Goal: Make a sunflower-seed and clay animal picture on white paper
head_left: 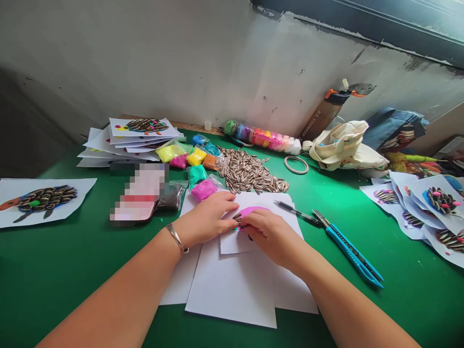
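Note:
On a small white card (pixel 232 246) lies a flat patch of pink modelling clay (pixel 255 210), mostly covered by my hands. Striped sunflower seeds (pixel 238 218) sit at its left side, between my fingertips. My left hand (pixel 208 220) rests at the card's left edge, thumb and fingers stretched out and apart. From the right, my right hand (pixel 271 234) bends over the clay with its fingertips pinched together at the seeds; whatever they hold is hidden. Larger white sheets (pixel 232 290) lie beneath the card. A heap of sunflower seeds (pixel 250 171) is just beyond.
Bagged coloured clay (pixel 205 188) and a blurred phone (pixel 139 193) lie left of the seed heap. A pen (pixel 297 211), a blue utility knife (pixel 353 253) and a tape roll (pixel 296 165) are rightward. Finished seed pictures (pixel 47 200) lie at both sides. A bottle (pixel 324 113) leans behind.

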